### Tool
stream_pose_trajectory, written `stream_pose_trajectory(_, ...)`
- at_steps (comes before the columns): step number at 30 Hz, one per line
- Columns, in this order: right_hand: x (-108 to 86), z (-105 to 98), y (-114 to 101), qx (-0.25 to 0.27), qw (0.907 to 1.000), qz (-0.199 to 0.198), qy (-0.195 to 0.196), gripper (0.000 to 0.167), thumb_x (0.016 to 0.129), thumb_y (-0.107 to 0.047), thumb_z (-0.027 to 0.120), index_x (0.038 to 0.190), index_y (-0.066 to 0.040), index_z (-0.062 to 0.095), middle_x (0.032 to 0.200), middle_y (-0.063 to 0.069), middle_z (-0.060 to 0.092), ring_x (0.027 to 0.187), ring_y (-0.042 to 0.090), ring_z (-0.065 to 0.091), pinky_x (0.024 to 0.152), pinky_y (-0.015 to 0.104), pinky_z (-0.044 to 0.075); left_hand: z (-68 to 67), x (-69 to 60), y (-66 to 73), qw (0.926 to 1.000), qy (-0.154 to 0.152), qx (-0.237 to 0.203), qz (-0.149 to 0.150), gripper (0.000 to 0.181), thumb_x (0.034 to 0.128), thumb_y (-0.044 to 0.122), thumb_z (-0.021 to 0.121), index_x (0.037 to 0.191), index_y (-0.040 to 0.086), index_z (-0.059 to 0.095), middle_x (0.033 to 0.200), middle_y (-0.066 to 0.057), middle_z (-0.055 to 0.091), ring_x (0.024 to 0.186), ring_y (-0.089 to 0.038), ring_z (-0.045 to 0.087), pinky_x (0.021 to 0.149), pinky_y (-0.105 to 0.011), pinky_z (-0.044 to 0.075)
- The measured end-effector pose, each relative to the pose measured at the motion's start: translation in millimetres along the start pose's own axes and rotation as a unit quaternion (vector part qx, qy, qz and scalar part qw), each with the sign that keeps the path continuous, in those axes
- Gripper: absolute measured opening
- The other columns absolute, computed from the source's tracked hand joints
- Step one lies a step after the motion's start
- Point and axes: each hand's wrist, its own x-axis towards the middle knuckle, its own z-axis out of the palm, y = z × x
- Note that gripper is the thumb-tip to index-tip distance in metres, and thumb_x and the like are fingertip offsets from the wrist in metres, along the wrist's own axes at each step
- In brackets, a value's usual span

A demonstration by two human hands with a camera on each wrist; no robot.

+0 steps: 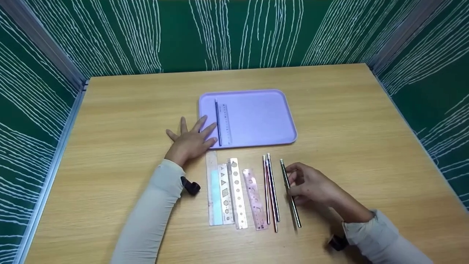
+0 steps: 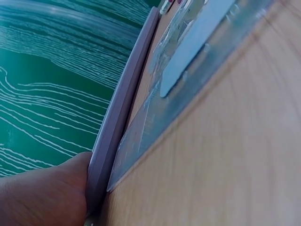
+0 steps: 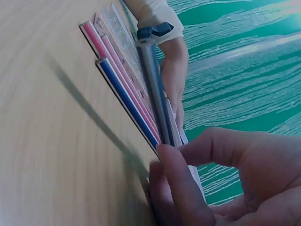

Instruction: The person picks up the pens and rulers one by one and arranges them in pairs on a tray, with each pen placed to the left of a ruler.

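My right hand [image 1: 311,185] pinches a dark, shiny pencil [image 1: 295,214] between thumb and fingers. In the right wrist view that pencil [image 3: 153,75] is raised off the table, its shadow falling beside it. Just left of it lie three striped pencils [image 1: 271,194], red and blue at their ends. With fingers spread, my left hand [image 1: 190,143] rests on the left rim of the purple tray [image 1: 260,117]. Inside the tray, a dark pencil [image 1: 218,123] lies alongside a clear ruler [image 1: 225,124], both near the left side.
In front of the tray lie a long clear ruler with a blue strip [image 1: 216,198], a stencil ruler with cut-out shapes [image 1: 225,194], a whitish ruler with holes [image 1: 238,194] and a pink ruler [image 1: 255,200]. Green walls with white lines border the wooden table [image 1: 348,110].
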Motion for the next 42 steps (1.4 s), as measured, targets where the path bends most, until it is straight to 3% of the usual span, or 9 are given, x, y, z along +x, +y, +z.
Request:
stream_pose_trajectory(14, 2.2, -3.1, 3.9, 0.043, 0.9983, 0.008, -0.037, 0.061, 0.088, 0.001, 0.064, 0.141, -0.002, 0.036, 0.117, 0.013, 0.044, 0.089, 0.025, 0.063, 0.067, 0.050, 0.063, 1.3, -0.9, 0.8, 1.0000, 0.001, -0.001, 0.002, 0.062, 0.1012, 0.070, 0.032, 0.158, 0.055, 0.013, 0.172, 0.016, -0.009, 0.150, -0.056, -0.022, 0.095, -0.092, -0.014)
stream_pose_trajectory(21, 8.5, -3.7, 2.4, 0.091, 0.9941, 0.012, -0.058, 0.058, 0.091, -0.002, 0.063, 0.142, 0.001, 0.036, 0.116, 0.012, 0.052, 0.090, 0.019, 0.060, 0.067, 0.045, 0.064, 2.0, -0.9, 0.7, 1.0000, 0.002, 0.001, 0.001, 0.062, 0.1012, 0.070, 0.032, 0.158, 0.055, 0.013, 0.172, 0.016, -0.009, 0.150, -0.056, -0.022, 0.096, -0.092, -0.013)
stream_pose_trajectory(31, 19.7, -1.3, 1.7, 0.125, 0.9905, 0.006, -0.056, 0.053, 0.092, 0.001, 0.059, 0.140, -0.003, 0.039, 0.098, 0.003, 0.053, 0.080, 0.016, 0.056, 0.063, 0.038, 0.063, -0.1, -0.6, 0.7, 1.0000, 0.002, -0.003, 0.000, 0.062, 0.1017, 0.069, 0.033, 0.159, 0.054, 0.014, 0.173, 0.015, -0.008, 0.150, -0.056, -0.022, 0.095, -0.092, -0.012)
stream_pose_trajectory(42, 38.7, 0.9, -11.6, 0.117, 0.9920, 0.014, -0.044, 0.057, 0.097, -0.011, 0.066, 0.147, -0.014, 0.039, 0.109, 0.007, 0.055, 0.086, 0.020, 0.061, 0.067, 0.042, 0.064, -1.7, -0.3, 0.6, 1.0000, 0.006, -0.002, -0.004, 0.062, 0.1012, 0.070, 0.033, 0.158, 0.055, 0.013, 0.172, 0.015, -0.009, 0.150, -0.055, -0.022, 0.096, -0.091, -0.013)
